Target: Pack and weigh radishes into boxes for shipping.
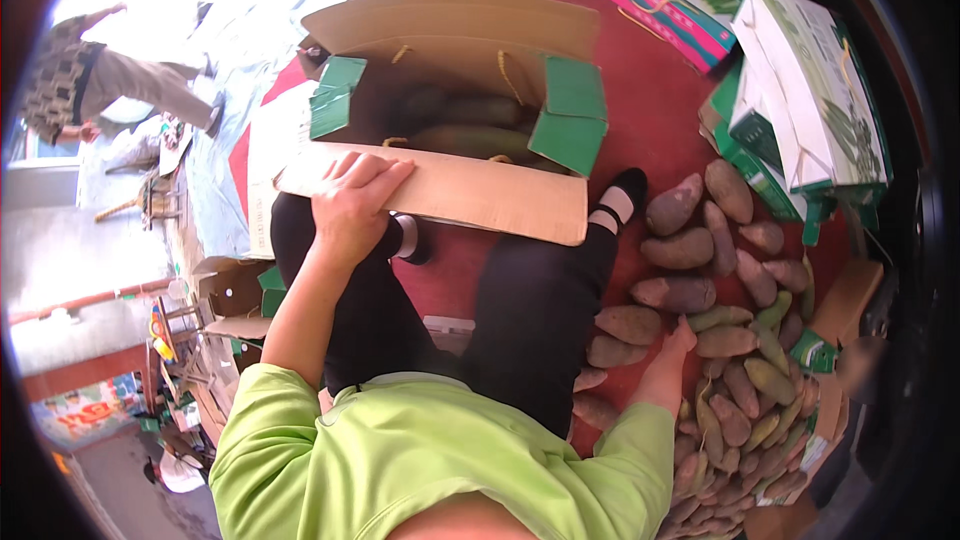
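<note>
In front of my knees stands an open cardboard box [430,15] with green corner flaps. Several long greenish-brown vegetables [480,140] lie in its shadowed inside. My left hand [350,202] grips the box's near flap [500,197], its fingers bent over the far edge. Over on the right, my right hand [679,340] reaches down into a spread of sweet potatoes [675,294], close to a long green vegetable [722,317]. Its fingers are small and partly hidden, so whether it holds anything does not show.
A large heap of sweet potatoes [740,415] mixed with green vegetables fills the lower right. White and green cartons [810,90] stand at the upper right, beside a pink-edged box [670,25]. Another person [120,80] is at the far left. Wooden chairs [160,195] stand there too.
</note>
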`<state>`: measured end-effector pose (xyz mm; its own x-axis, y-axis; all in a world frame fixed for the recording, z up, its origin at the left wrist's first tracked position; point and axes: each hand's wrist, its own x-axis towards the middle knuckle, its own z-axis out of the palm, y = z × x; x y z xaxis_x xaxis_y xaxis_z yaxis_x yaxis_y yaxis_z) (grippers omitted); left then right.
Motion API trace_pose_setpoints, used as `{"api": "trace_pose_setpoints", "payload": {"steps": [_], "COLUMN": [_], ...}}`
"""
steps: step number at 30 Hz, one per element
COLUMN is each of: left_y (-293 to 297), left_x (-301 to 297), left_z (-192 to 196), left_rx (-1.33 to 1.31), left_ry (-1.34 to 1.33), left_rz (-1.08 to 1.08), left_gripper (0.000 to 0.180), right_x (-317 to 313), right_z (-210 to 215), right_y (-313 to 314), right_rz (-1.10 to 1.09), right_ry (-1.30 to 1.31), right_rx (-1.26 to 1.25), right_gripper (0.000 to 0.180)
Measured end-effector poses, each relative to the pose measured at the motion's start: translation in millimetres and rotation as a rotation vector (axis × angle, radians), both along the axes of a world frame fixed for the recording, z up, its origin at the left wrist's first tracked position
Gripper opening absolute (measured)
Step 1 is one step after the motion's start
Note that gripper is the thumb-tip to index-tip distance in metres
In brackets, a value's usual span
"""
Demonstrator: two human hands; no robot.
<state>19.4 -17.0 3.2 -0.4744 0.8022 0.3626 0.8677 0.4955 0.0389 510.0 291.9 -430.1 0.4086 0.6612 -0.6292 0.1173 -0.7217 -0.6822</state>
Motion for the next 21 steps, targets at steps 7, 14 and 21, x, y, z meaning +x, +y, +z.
{"api": "trace_pose_setpoints", "payload": {"steps": [7,14,21], "left_y": [-5.8,-2.5,-3.5], "left_x": [-1.6,-1.8,-2.9], "left_z": [2.6,6.8,7.3], "left_rx": [-0.002,-0.013,0.008], "left_ry": [0.032,-0.018,-0.013], "left_rz": [-0.01,-0.015,-0.03], "left_gripper": [0.034,0.034,0.029], "right_x": [-40.4,-3.7,-6.6], "right_z": [56.5,107.1,166.3], "right_y": [2.2,-41.1,-108.5], "right_rz": [-0.07,0.073,0.036], "right_ry": [-0.056,0.19,0.682], "right_rx": [-0.226,-0.309,-0.221], "right_gripper": [0.045,0.038,0.032]}}
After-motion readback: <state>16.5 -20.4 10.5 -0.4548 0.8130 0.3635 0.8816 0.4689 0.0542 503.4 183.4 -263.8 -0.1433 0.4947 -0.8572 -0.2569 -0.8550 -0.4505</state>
